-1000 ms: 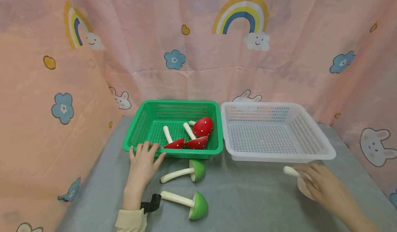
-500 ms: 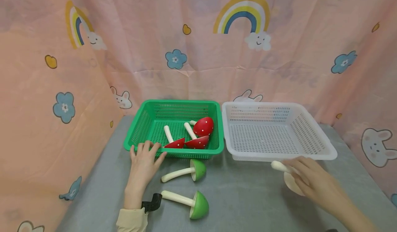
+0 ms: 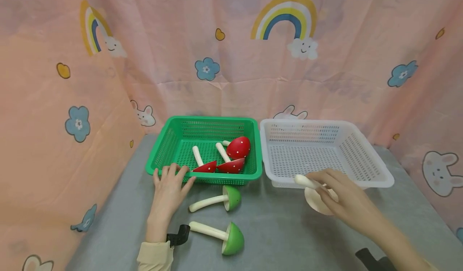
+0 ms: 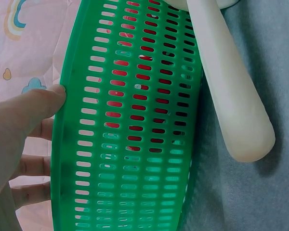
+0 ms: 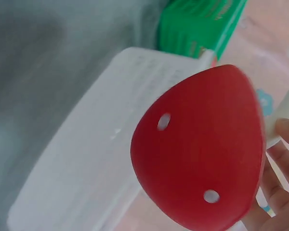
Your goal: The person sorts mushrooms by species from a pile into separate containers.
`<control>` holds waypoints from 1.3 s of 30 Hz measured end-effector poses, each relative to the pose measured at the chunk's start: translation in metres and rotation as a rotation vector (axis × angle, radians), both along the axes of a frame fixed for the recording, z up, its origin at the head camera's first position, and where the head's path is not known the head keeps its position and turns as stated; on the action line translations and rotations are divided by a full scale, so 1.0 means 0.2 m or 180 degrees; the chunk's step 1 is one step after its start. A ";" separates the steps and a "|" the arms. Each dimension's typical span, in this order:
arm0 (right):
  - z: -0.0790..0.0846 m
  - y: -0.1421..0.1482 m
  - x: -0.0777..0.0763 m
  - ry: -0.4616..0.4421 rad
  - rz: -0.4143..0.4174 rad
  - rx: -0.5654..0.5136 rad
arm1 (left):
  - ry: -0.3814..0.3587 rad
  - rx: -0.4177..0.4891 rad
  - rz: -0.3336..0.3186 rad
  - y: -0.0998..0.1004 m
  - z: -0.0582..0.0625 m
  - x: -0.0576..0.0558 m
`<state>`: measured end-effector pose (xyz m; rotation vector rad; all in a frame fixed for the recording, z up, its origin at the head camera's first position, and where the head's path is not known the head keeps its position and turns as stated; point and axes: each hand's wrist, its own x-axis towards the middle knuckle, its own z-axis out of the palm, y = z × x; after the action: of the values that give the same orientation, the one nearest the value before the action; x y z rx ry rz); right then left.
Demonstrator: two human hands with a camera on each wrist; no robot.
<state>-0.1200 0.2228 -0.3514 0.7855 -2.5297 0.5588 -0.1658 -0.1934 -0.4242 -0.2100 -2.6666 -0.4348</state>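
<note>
My right hand [image 3: 345, 198] pinches the white stem of a toy mushroom [image 5: 202, 149] in front of the white basket [image 3: 307, 122]. Its red, white-dotted cap fills the right wrist view; the head view shows only the pale underside and stem. At the green basket [image 3: 213, 120], my left hand [image 3: 167, 194] grips the front left rim, thumb outside and fingers over the inner side. Three red toy mushrooms [image 3: 238, 147] lie at the front right inside that basket. Two green-capped mushrooms [image 3: 233, 239] lie on the table before it, stems pointing left.
The two baskets stand side by side at the back of the grey table [image 3: 282, 230]. A pink patterned curtain [image 3: 231, 54] hangs behind and along both sides. Black straps with mounts [image 3: 179, 235] sit on the wrists.
My right hand has carried the red mushroom leftward and up, from the right end of the white basket to its front rim. My left hand stays on the green basket's rim.
</note>
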 end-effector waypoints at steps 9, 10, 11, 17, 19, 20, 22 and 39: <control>0.07 -0.19 -0.13 -0.0324 0.0219 -0.0346 | 0.0006 0.0003 0.0003 -0.01 0.00 0.00; 0.07 -0.21 -0.14 -0.0358 0.0247 -0.0381 | 0.0004 0.0000 0.0004 -0.01 0.00 0.00; 0.08 -0.23 -0.16 -0.0424 0.0268 -0.0434 | 0.0003 -0.0003 0.0005 -0.01 -0.01 0.00; 0.09 -0.36 -0.26 -0.0913 0.0449 -0.0882 | 0.0020 0.0000 0.0014 -0.01 -0.01 0.00; 0.10 -0.39 -0.29 -0.1049 0.0480 -0.1013 | 0.0023 0.0004 0.0011 -0.01 -0.01 0.00; 0.10 -0.40 -0.30 -0.1102 0.0492 -0.1067 | 0.0022 0.0001 0.0012 -0.01 -0.01 0.00; 0.10 -0.43 -0.34 -0.1161 0.0500 -0.1136 | 0.0019 -0.0001 0.0015 0.00 -0.02 0.00; 0.13 -0.76 -0.65 -0.1576 0.0549 -0.1367 | 0.0037 -0.0014 0.0035 0.00 -0.01 0.00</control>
<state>-0.2498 0.0706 -0.3244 0.7736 -2.6191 1.4521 -0.1663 -0.1926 -0.4257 -0.1986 -2.6565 -0.4229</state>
